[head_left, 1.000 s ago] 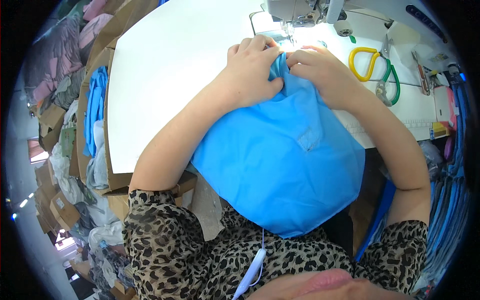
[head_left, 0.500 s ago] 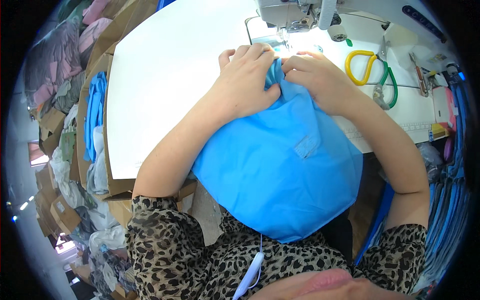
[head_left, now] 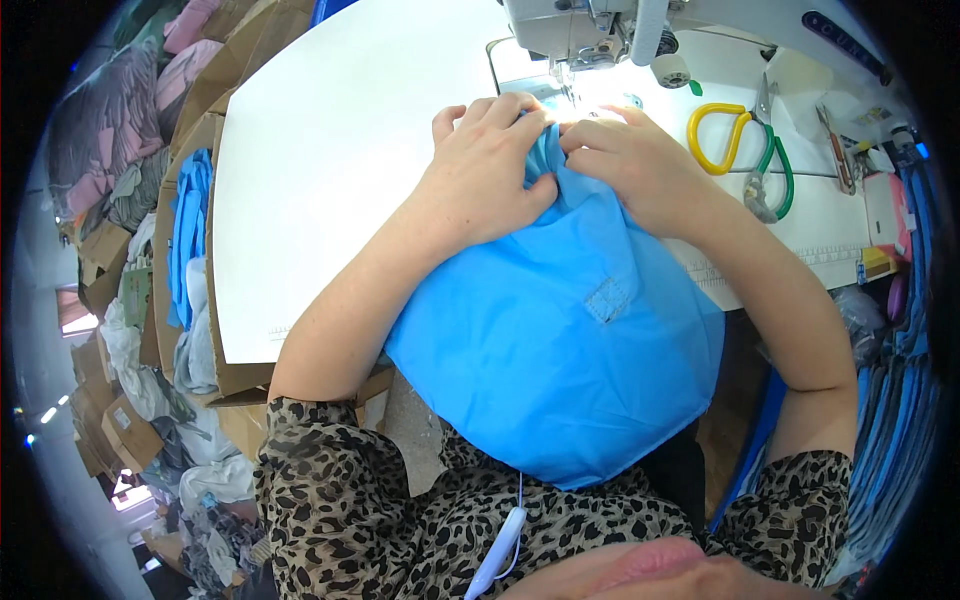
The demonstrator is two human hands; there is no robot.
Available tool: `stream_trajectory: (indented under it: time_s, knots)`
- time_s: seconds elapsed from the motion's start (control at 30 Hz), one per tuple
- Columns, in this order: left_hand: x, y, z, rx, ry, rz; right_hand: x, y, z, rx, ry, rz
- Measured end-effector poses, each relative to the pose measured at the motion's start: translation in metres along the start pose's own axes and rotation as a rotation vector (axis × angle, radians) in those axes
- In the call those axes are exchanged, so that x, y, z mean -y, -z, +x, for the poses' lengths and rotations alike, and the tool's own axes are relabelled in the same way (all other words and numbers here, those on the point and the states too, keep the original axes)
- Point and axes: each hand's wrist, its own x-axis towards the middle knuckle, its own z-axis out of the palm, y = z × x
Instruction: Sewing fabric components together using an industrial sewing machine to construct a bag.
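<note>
Your bare left hand [head_left: 485, 165] and bare right hand [head_left: 645, 175] are closed, fingers curled, on gathered folds of the thin, bright-blue cloth [head_left: 540, 350] — near the white, bulky sewing machine [head_left: 575, 32] — and the cloth spreads from the smooth, white tabletop [head_left: 320, 170] toward your lap.

A smooth white tabletop [head_left: 320, 180] carries, at one o'clock, a white sewing machine [head_left: 560, 28] and the gathered end of a thin blue cloth [head_left: 560, 350]; at two, yellow-and-green-handled scissors [head_left: 761, 117] and a slim brown-handled tool [head_left: 838, 155]
</note>
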Motion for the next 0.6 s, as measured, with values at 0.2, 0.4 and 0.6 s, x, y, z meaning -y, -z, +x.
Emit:
stream_trajectory:
  time_s: [0.2,0.4,0.6]
  knots:
    - [-0.0035,-0.0024,-0.0045,-0.027,0.006,0.071,0.0013,0.0003,0.0012,-0.031,0.005,0.025]
    - [-0.0029,0.0020,-0.0019,0.041,0.016,0.048,0.0001,-0.0008,0.0009,-0.055,0.012,0.031]
    - [0.0016,-0.0039,-0.0009,-0.039,-0.007,-0.027,-0.0004,-0.0001,0.0012,-0.069,0.050,0.013]
